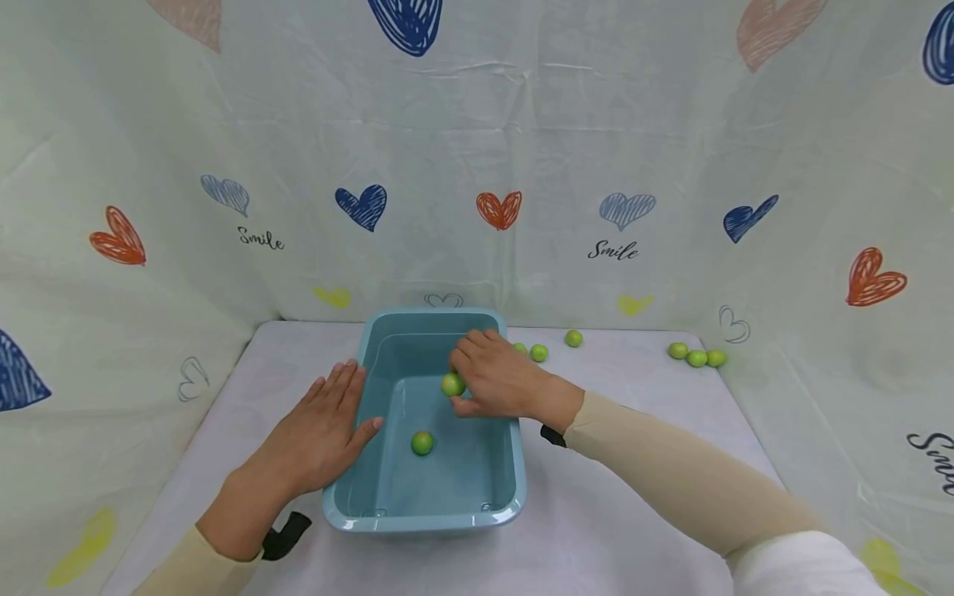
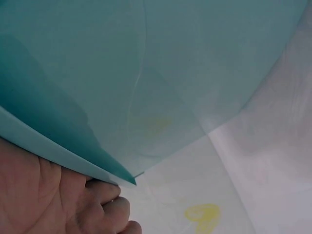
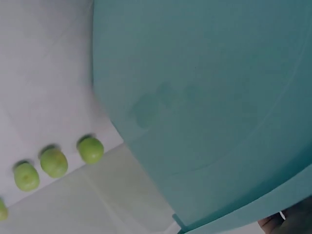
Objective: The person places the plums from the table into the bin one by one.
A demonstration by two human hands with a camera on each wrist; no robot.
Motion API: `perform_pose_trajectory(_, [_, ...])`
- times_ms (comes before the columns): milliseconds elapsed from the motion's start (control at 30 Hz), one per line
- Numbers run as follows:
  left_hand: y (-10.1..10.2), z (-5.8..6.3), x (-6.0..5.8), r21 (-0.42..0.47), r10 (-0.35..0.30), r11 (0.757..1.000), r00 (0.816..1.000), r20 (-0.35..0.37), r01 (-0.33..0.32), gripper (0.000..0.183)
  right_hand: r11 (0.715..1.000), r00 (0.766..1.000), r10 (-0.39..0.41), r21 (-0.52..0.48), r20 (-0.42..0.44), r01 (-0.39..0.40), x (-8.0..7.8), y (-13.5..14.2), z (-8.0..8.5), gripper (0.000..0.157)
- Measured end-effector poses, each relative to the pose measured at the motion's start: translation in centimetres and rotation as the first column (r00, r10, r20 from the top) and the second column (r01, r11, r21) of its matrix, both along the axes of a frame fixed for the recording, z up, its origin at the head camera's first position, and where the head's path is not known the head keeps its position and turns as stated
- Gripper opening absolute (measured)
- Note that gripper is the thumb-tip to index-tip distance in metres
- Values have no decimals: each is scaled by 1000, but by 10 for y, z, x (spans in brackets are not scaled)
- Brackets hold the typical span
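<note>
A light blue plastic basin (image 1: 417,523) stands on the table. My left hand (image 1: 320,430) rests along its left rim with straight fingers; in the left wrist view, the hand (image 2: 63,195) lies against the outside of the rim. Over the basin's right side, my right hand (image 1: 495,377) holds a small round green fruit (image 1: 452,384) between thumb and fingers. Another small green fruit (image 1: 421,443) lies on the basin floor. In the right wrist view only a bit of the right hand (image 3: 290,219) shows beyond the rim, and the held fruit is hidden.
Right of the basin, near the table's back edge, lie several more green fruits (image 1: 539,353), one apart (image 1: 573,338). A further group (image 1: 696,358) sits at the back right corner. Heart-printed sheeting (image 1: 559,157) surrounds the white table (image 1: 626,488).
</note>
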State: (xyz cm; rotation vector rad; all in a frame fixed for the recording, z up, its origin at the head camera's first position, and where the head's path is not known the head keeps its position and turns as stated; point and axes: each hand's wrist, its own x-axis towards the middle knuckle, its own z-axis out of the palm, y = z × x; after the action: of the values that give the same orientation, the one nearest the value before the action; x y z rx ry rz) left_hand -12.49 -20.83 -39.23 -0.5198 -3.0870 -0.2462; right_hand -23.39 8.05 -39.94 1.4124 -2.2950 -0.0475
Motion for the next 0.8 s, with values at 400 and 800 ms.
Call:
perform_pose_trajectory(400, [1, 1, 1, 6, 5, 1000, 1000, 12, -5, 80, 996, 999, -38, 86, 4, 37, -5, -17, -6, 32])
perform_pose_trajectory(800, [3, 2, 0, 13, -1, 1000, 1000, -7, 1, 80, 989, 997, -73, 127, 25, 69, -12, -23, -8, 34])
